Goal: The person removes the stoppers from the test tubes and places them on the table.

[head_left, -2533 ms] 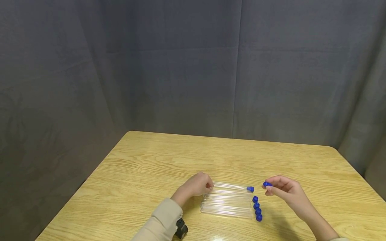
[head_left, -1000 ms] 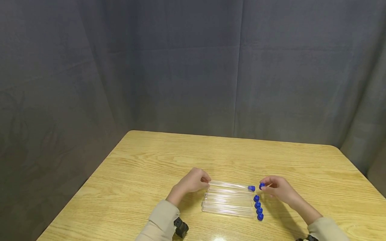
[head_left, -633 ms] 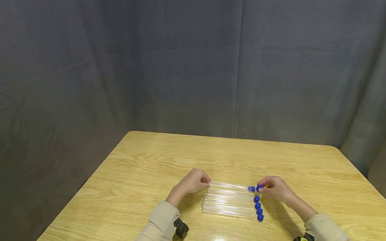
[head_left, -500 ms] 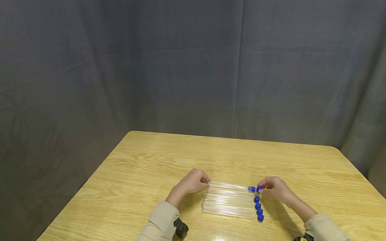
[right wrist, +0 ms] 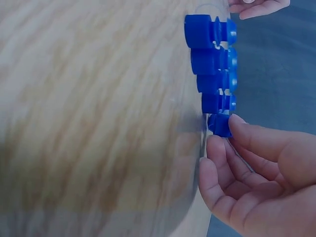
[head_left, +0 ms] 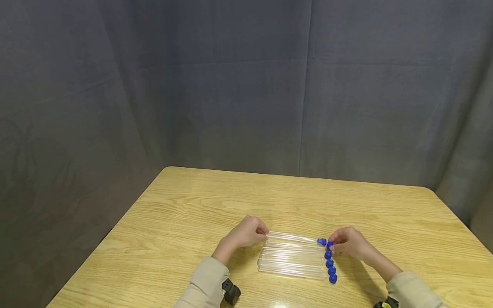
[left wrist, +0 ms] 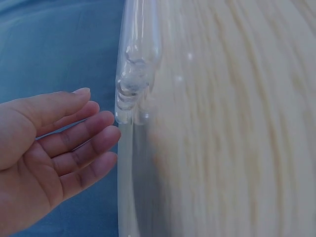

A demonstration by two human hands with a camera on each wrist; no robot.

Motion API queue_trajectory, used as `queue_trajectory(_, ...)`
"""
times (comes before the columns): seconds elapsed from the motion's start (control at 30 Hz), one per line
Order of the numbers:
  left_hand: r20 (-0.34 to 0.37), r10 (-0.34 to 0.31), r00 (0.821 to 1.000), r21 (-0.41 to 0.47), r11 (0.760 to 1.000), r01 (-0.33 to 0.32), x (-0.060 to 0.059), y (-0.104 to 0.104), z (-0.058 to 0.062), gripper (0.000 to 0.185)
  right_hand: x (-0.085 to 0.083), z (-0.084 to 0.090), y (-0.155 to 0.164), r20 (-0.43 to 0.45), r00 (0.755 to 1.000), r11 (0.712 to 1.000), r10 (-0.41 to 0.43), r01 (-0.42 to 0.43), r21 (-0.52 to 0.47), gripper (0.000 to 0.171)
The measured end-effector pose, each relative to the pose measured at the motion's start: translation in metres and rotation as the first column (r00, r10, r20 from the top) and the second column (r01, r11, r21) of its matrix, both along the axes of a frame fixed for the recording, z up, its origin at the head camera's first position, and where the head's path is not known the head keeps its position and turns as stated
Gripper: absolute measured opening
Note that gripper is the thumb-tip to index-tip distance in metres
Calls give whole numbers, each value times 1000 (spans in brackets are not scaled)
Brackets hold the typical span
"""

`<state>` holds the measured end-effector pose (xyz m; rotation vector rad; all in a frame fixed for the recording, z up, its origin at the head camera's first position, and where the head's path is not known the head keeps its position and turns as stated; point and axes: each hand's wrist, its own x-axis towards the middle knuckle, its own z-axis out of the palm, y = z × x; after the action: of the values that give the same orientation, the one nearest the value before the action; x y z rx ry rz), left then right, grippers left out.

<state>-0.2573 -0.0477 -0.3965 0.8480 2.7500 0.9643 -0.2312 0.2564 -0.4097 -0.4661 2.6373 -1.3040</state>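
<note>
My right hand [head_left: 350, 243] pinches a blue ribbed test tube stopper [right wrist: 219, 125] between thumb and fingertips. It sits at the far end of a row of several matching blue stoppers [head_left: 329, 263]. Left of that row lie several clear test tubes [head_left: 290, 259], side by side with rounded ends to the left. The farthest tube [head_left: 292, 236] has a blue stopper [head_left: 321, 241] in its right end. My left hand [head_left: 246, 233] is by that tube's rounded end. In the left wrist view its fingers are loosely bent beside the tube ends, with nothing seen between them.
A wooden table [head_left: 215, 196] with rounded far corners carries everything. Grey curtains [head_left: 231, 94] hang behind it and at its sides. Each wrist wears a small black camera, as on the left wrist camera [head_left: 231, 292].
My right hand has brought its stopper left and toward me, from the air to the row's far end. The left hand has drawn back slightly to the tube's end.
</note>
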Motion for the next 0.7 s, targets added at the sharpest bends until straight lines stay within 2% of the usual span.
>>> queue_trajectory(0.43, 10, 7, 1000, -13, 1000, -7, -1, 0, -1, 16, -1, -5, 1, 12, 1000, 1000, 10, -9, -12, 10)
queue_trajectory(0.7, 8, -2, 1000, 3, 1000, 2, -2, -2, 0, 15, -1, 3, 3, 29, 999, 997, 46, -44, -59, 10)
